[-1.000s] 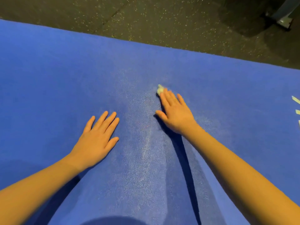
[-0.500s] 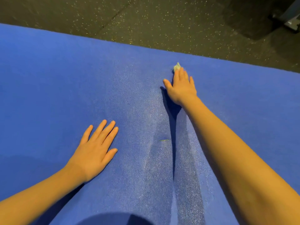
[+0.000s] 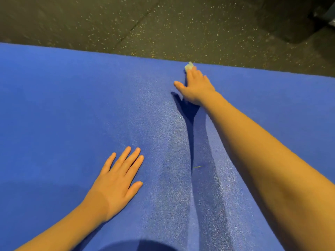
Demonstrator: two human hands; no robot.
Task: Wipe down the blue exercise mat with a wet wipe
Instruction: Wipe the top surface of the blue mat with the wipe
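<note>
One wipe [image 3: 188, 66] under right hand [image 3: 197, 88]

You are working in dim, warm light from your right; your right arm [image 3: 253, 151] throws a hard, dark shadow leftward across the mat [image 3: 54, 105]; a pale grainy sheen glints down the mat's middle; the speckled floor [image 3: 181, 29] is murky and softly blurred at top left.

We've got the blue mat [image 3: 54, 109] on speckled floor [image 3: 181, 26] — wipe [image 3: 188, 66] at its far edge, left hand [image 3: 116, 182] flat near-side.
</note>
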